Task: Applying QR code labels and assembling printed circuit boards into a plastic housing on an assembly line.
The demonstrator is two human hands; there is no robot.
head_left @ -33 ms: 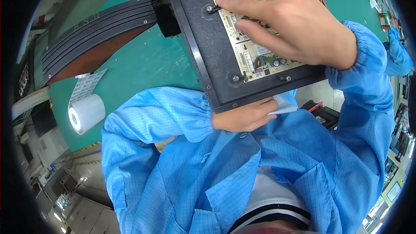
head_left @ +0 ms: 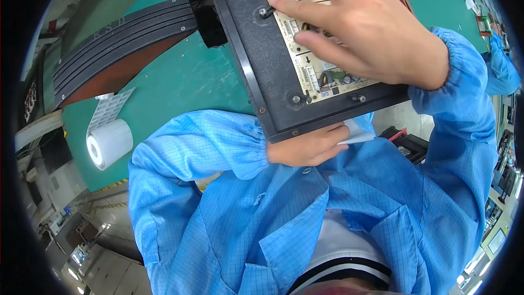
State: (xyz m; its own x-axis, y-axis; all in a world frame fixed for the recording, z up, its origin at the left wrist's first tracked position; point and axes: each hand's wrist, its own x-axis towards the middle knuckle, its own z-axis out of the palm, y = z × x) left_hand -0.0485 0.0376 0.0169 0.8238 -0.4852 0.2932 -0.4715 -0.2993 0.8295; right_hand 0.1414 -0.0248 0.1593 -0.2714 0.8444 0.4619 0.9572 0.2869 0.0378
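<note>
Running up and away, the black tray (head_left: 273, 71) tilts left.

- A green bench (head_left: 180, 84) fills the upper left of the frame.
- Grey floor with yellow-striped tape (head_left: 106, 196) lies at the lower left.
- Bright lights glow at the lower right.

Blue grid-patterned smock (head_left: 284, 207) with elastic cuffs over striped white collar.

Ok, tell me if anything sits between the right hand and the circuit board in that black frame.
Nothing visible does. The right hand lies directly on the circuit board inside the black frame, fingers spread across its components.
</note>
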